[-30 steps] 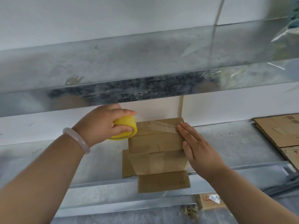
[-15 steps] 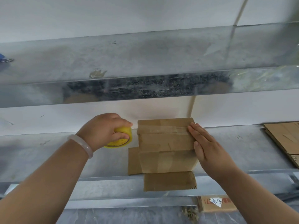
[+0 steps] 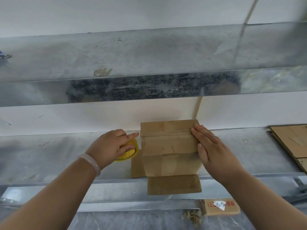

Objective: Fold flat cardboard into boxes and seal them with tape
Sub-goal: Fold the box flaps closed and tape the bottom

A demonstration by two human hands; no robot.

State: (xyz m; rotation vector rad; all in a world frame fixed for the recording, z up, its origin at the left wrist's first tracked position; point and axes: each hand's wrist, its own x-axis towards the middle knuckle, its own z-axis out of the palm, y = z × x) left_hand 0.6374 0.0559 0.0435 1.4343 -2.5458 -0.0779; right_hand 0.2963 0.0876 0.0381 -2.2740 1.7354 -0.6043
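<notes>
A small brown cardboard box [image 3: 169,146] stands on the metal shelf [image 3: 49,155], its top flaps folded down with clear tape across the seam. Two lower flaps stick out at its front and left. My left hand [image 3: 113,147] grips a yellow tape roll [image 3: 128,153] just left of the box, forefinger pointing at the box's top left corner. My right hand [image 3: 209,148] lies flat with straight fingers against the box's right side, fingertips on the tape end.
Flat cardboard sheets [image 3: 292,145] lie on the shelf at the right. An upper metal shelf [image 3: 149,63] overhangs. Below the shelf edge sits a cardboard piece [image 3: 219,207] with red print and a white label, beside some brown scraps [image 3: 191,216].
My left hand has carried the tape roll left off the box top and down beside its left side. The tape strip now lies flat on the seam. My right hand has stayed on the box.
</notes>
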